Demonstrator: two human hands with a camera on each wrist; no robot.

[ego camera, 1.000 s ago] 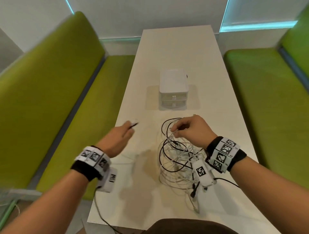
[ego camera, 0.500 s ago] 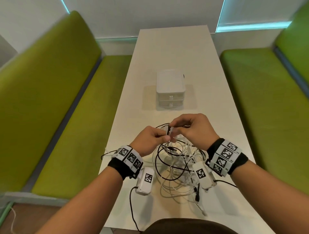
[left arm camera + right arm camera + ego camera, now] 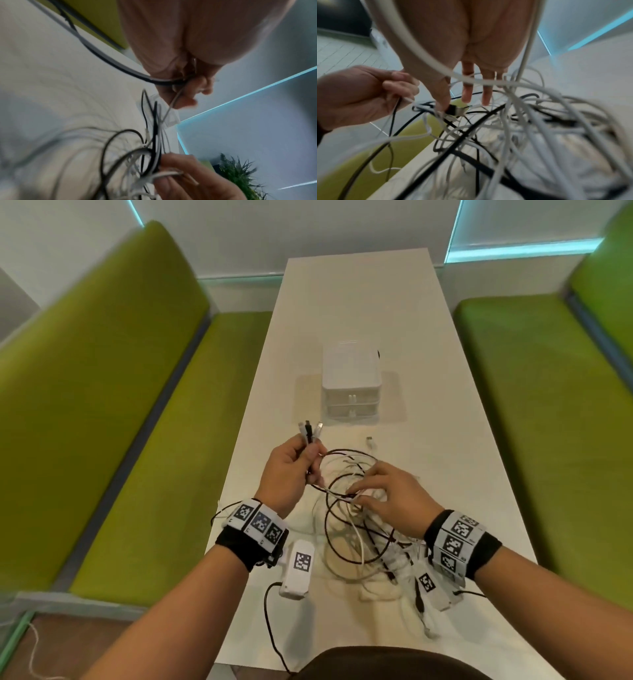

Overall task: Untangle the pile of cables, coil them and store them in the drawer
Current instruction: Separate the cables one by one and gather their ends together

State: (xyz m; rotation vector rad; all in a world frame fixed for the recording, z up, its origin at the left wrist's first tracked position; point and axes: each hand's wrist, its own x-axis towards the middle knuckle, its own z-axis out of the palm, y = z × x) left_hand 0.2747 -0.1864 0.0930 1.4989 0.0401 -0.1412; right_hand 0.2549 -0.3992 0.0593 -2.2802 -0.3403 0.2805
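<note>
A tangled pile of white and black cables lies on the white table in front of me. My left hand is raised at the pile's far left and grips several cable ends, whose plugs stick up above the fist. My right hand is over the pile. Its thumb and forefinger pinch at a black plug among the strands, and the other fingers stay straight. A white two-drawer unit stands beyond the pile with both drawers closed.
Green benches run along the left and right of the narrow table. A loose white plug lies between the pile and the drawer unit. White camera boxes with trailing black wires hang from both wrists.
The hands had met over the pile on one plug. My left hand has since lifted away to the far left with the cable ends, and my right hand has dropped into the tangle.
</note>
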